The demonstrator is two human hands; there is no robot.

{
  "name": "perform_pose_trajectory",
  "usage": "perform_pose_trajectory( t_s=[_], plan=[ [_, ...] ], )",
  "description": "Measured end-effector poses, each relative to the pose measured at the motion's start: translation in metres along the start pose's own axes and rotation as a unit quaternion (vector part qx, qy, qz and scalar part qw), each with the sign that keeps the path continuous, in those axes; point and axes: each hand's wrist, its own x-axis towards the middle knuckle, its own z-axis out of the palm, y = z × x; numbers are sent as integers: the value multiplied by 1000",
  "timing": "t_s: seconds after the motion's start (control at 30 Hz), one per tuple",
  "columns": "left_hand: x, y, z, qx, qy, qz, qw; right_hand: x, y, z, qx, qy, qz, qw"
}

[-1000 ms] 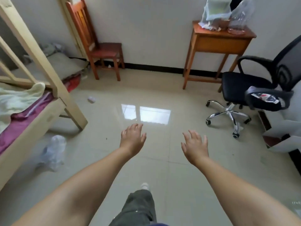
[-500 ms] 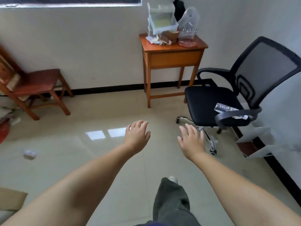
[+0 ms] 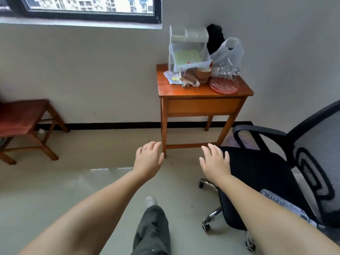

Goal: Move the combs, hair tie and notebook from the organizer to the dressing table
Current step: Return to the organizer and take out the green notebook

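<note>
A clear plastic organizer [image 3: 188, 50] stands at the back of a small wooden dressing table [image 3: 184, 91] against the wall. Something flat and yellow-green lies on its lower shelf; combs and a hair tie are too small to make out. My left hand [image 3: 149, 159] and my right hand [image 3: 214, 161] are stretched out in front of me, palms down, fingers apart, holding nothing. Both hands are well short of the table, level with its legs in the view.
A black mesh office chair [image 3: 266, 168] stands at the right, close to my right arm. A wooden chair [image 3: 24, 122] stands at the left. On the table lie crumpled papers [image 3: 181, 78], a brown bowl [image 3: 202, 75], a pink tray [image 3: 224, 85] and a plastic bag [image 3: 229, 52]. Tiled floor lies ahead.
The view has swung right and moved closer to the table, which now sits ahead and larger. The bed has left the view. Both hands stay open and raised.
</note>
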Motion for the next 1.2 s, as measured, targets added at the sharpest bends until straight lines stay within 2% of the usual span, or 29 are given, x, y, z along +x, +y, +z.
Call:
perform_pose_trajectory(
  t_s=[0.17, 0.3, 0.63, 0.7, 0.77, 0.83, 0.93, 1.13, 1.2],
  plan=[
    [161, -13, -6, -1, 15, 22, 1000, 151, -4, -23, 21, 22, 35, 999],
    [284, -10, -36, -10, 38, 42, 998, 262, -6, -69, 68, 69, 46, 994],
    [497, 1, -26, -90, 62, -35, 993, 507, -2, -139, 205, 132, 18, 970],
    [523, 0, -19, -92, 58, -58, 992, 550, 1, -145, 208, 124, 10, 970],
    [547, 0, -12, -85, 45, -71, 993, 588, 3, -148, 195, 79, 23, 977],
    [560, -1, -7, -91, 35, -72, 993, 614, 1, -147, 171, 13, 71, 983],
    [565, -3, -2, -103, 33, -46, 993, 638, -3, -146, 185, -54, 149, 970],
    [565, -9, -2, -101, 61, 9, 993, 660, 3, -142, 245, -80, 150, 954],
    [565, -9, -4, -106, 69, 12, 992, 662, 4, -145, 348, -82, 153, 921]
  ],
)
